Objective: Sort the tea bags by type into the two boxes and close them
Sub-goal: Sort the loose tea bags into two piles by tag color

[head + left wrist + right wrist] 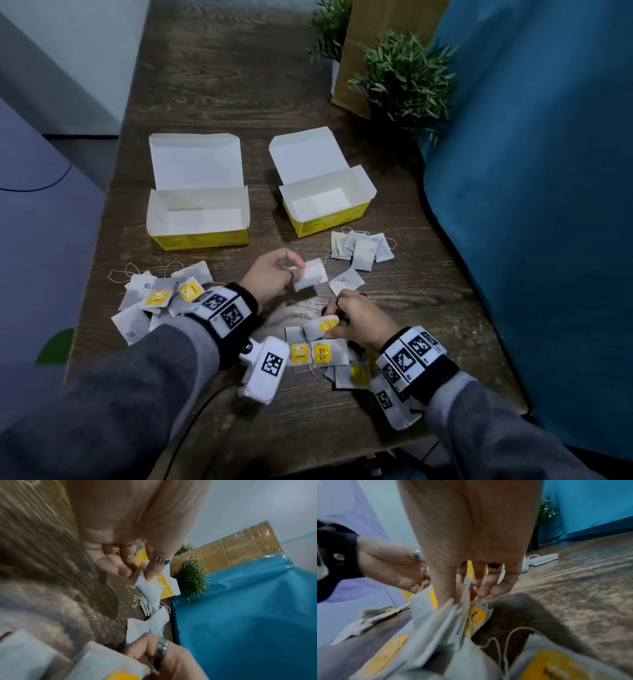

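Two yellow boxes stand with lids up: the left box (198, 219) and the right box (325, 205), both showing white insides. My left hand (274, 274) pinches a plain white tea bag (310, 274) (147, 588) above the table's middle. My right hand (352, 322) grips a bunch of tea bags (323, 325) (447, 618) with yellow tags, just above a heap of yellow-tagged bags (322, 356). A stack of plain bags (363, 248) lies in front of the right box. One more plain bag (346, 281) lies between my hands.
A mixed pile of tea bags (154, 298) lies at the table's left near its edge (85, 291). Two potted plants (404, 78) and a cardboard box (373, 44) stand at the back right. A blue sheet (531, 205) borders the table on the right.
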`<state>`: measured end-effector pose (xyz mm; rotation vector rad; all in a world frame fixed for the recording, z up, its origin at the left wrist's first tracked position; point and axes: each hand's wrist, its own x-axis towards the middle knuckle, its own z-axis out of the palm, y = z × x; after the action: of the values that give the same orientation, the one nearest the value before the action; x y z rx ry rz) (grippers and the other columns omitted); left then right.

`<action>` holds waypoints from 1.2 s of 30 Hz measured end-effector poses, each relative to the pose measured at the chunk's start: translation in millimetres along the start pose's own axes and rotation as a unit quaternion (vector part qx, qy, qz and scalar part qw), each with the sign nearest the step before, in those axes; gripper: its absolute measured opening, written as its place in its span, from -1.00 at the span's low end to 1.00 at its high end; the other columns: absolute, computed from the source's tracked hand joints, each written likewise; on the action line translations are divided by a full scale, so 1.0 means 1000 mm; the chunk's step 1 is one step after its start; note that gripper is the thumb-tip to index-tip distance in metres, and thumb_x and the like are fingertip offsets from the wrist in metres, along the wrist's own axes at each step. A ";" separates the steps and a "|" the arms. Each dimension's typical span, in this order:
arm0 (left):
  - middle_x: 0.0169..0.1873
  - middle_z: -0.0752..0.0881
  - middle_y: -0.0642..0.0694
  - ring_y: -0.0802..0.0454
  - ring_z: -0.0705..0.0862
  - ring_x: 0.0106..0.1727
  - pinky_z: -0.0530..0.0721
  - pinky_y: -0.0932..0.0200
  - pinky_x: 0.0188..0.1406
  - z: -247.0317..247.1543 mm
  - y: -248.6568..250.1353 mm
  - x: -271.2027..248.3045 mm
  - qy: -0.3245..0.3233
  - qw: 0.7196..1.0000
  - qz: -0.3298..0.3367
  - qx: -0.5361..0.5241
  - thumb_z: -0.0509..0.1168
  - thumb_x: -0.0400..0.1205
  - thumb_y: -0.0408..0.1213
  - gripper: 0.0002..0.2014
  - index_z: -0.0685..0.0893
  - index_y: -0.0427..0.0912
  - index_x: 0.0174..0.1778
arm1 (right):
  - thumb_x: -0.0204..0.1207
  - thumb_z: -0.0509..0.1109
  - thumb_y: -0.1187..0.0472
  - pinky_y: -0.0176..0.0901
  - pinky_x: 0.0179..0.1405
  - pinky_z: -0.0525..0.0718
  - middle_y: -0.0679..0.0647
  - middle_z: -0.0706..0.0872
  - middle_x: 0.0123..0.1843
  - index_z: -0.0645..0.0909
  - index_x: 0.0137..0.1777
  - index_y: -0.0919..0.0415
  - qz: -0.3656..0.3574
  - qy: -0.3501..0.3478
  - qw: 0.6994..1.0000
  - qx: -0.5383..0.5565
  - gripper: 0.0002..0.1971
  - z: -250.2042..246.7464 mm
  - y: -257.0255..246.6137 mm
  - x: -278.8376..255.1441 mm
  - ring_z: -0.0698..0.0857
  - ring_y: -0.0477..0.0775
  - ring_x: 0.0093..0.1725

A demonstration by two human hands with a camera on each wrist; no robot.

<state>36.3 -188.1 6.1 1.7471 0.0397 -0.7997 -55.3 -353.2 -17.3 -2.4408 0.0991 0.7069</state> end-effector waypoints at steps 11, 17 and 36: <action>0.13 0.64 -0.25 0.14 0.62 -0.29 0.64 0.46 -0.43 0.027 -0.002 0.045 -0.081 0.994 0.009 0.078 0.17 0.60 -0.61 -0.73 0.70 -0.27 0.07 | 0.13 0.34 0.78 -0.27 -0.33 0.48 0.01 0.50 -0.19 0.64 -0.33 0.30 -0.157 0.410 0.894 0.090 -0.64 -0.030 0.039 -0.036 0.55 -0.01 -0.24; 0.29 0.53 -0.12 -0.01 0.67 -0.04 0.68 0.12 -0.04 0.019 -0.004 0.046 -0.091 0.980 0.041 0.171 0.18 0.60 -0.58 -0.61 0.61 0.03 0.12 | 0.21 0.55 0.60 -0.39 -0.30 0.49 0.05 0.58 -0.19 0.63 -0.36 0.31 -0.170 0.461 0.861 0.129 -0.77 -0.035 0.043 -0.035 0.59 -0.10 -0.26; -0.11 0.68 -0.07 0.13 0.61 -0.33 0.59 0.36 -0.45 0.020 -0.004 -0.015 -0.082 0.994 0.011 -0.070 0.35 0.56 -0.38 -0.70 0.58 -0.14 0.21 | 0.61 0.28 0.32 -0.16 -0.21 0.69 0.27 0.60 -0.17 0.45 -0.18 0.14 0.022 0.051 0.850 0.524 -0.85 -0.022 0.003 -0.017 0.66 0.10 -0.16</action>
<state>13.9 -198.6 8.5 1.5424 -0.0329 -0.8997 -59.9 -369.7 4.9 -1.4072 0.4553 0.3669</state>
